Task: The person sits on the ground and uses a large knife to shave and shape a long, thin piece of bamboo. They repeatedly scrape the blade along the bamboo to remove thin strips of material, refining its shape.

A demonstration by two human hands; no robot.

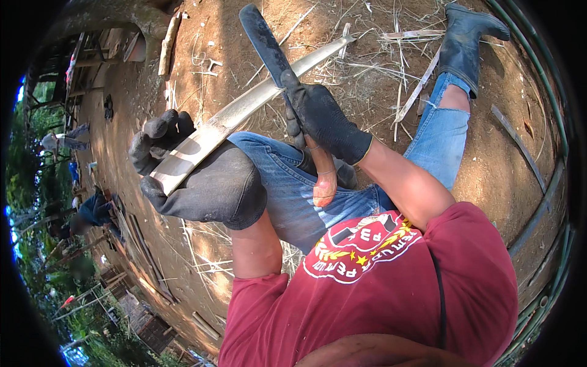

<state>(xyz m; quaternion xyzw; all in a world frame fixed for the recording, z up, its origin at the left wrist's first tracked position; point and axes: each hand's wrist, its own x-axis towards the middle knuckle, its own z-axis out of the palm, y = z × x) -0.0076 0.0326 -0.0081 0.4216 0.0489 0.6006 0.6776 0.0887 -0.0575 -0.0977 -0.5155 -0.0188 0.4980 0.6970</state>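
Note:
My left hand point(211, 186), in a dark knitted glove, grips the near end of a long split bamboo strip point(244, 109). The thumb and fingers hold its edges, and the pale strip slants away to the upper right, tapering to a narrow far tip. In my right hand point(330, 122), also gloved, is a machete point(264, 41) with a dark blade and a reddish-brown wooden handle point(324, 183). Its blade crosses the strip near the middle, close to my right fingers. Whether the edge bites into the bamboo I cannot tell.
Bamboo shavings point(361, 76) litter the brown dirt around my outstretched leg and rubber boot point(460, 52). Long green bamboo poles point(553, 79) line the right side. Split pieces point(147, 257) lie to the left, where another person point(95, 211) is bent over farther off.

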